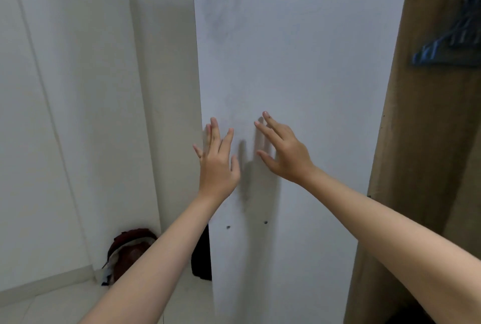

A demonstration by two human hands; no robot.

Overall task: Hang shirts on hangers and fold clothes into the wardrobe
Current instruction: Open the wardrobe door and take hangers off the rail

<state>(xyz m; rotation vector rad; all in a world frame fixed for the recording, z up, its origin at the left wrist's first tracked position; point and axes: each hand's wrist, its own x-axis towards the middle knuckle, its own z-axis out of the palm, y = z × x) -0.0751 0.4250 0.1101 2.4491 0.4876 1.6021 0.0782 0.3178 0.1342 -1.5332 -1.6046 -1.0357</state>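
Note:
A tall pale grey wardrobe door [299, 50] fills the middle of the head view. My left hand [217, 164] is raised with straight, spread fingers at the door's left edge. My right hand [283, 154] is also spread flat, close to or touching the door face, and casts a shadow on it. Neither hand holds anything. To the right, the brown wardrobe side panel [406, 141] shows, with blue hangers [450, 42] inside at the upper right. No shirts are in sight.
White wall panels [78, 89] stand to the left. A dark red bag or garment heap [127, 253] lies on the light floor in the corner. A dark object [201, 258] sits behind the door's lower left edge.

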